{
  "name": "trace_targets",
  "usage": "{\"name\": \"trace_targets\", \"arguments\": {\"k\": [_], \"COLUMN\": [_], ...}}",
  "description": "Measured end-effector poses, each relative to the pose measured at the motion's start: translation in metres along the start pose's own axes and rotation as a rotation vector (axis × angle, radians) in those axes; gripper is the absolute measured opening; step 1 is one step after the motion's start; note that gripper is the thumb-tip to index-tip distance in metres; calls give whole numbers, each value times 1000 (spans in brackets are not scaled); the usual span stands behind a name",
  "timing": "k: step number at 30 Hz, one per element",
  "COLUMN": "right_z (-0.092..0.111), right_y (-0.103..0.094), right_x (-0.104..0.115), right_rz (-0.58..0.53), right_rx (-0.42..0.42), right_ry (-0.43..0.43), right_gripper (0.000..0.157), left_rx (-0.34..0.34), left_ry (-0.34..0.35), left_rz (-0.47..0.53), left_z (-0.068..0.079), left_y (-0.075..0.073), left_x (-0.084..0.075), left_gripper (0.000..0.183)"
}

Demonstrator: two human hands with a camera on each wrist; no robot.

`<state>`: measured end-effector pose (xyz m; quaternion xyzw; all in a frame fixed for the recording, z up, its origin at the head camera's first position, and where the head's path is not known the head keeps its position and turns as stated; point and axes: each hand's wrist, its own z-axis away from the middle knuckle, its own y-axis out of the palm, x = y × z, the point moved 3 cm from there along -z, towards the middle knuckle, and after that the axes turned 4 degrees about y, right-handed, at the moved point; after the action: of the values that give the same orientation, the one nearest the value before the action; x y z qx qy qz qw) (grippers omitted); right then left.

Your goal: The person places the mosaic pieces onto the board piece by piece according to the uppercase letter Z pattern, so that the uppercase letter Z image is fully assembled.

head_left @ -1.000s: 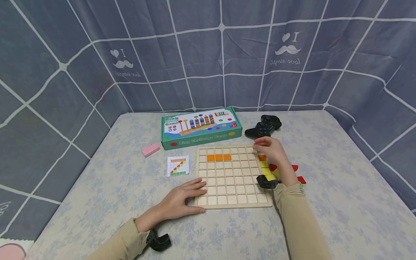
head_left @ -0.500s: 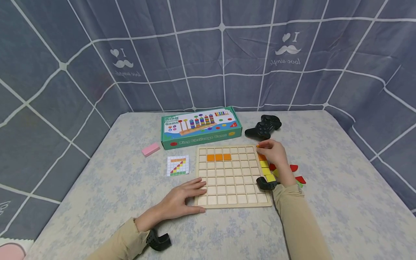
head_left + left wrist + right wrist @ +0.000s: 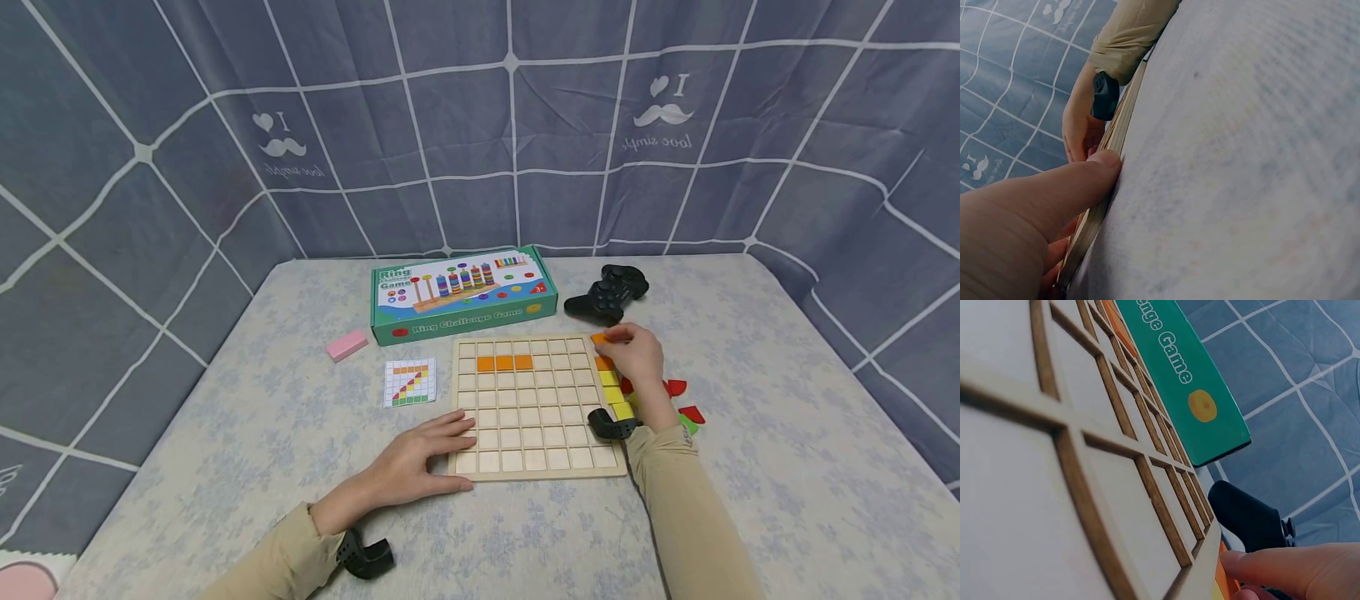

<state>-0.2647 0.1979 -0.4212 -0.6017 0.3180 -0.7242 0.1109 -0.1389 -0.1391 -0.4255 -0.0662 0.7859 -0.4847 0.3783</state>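
A wooden grid board (image 3: pixel 510 477) lies on the table, with three orange tiles (image 3: pixel 505 363) side by side in one row near its far edge. My left hand (image 3: pixel 405 471) rests at the board's near left corner, fingers spread over the left rim and thumb at the front. At the far right corner, my right hand (image 3: pixel 636 354) pinches an orange tile (image 3: pixel 597 338) just beside the rim. More tiles lie along the right edge: another orange one (image 3: pixel 604 363), yellow ones (image 3: pixel 623 410), red ones (image 3: pixel 691 414) and a green one (image 3: pixel 687 425), partly hidden by the right wrist.
A pattern card (image 3: pixel 410 383) and a pink block (image 3: pixel 348 346) lie left of the board. Behind it stands a green game box (image 3: pixel 465 296), with a black game controller (image 3: pixel 607 295) to its right. A tiled-pattern curtain (image 3: pixel 480 125) hangs behind the table.
My right hand has drawn slightly back and to the right from the board's far corner, and an orange tile now shows at its fingertips. The left hand stays put.
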Motion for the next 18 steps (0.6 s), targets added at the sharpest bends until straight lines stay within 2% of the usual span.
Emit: {"name": "trace_targets", "arguments": {"k": [8, 13, 18], "right_z": [1, 1, 1], "right_y": [-1, -1, -1], "right_x": [1, 2, 3], "right_rz": [28, 27, 23], "right_rx": [5, 25, 42], "right_ry": [47, 77, 69], "right_gripper": [24, 30, 34], "left_rx": [0, -1, -6], "left_ry": [3, 9, 14], "left_rz": [-1, 0, 1], "left_z": [0, 0, 0], "left_y": [0, 0, 0], "left_x": [0, 0, -1], "left_gripper": [60, 60, 59]}}
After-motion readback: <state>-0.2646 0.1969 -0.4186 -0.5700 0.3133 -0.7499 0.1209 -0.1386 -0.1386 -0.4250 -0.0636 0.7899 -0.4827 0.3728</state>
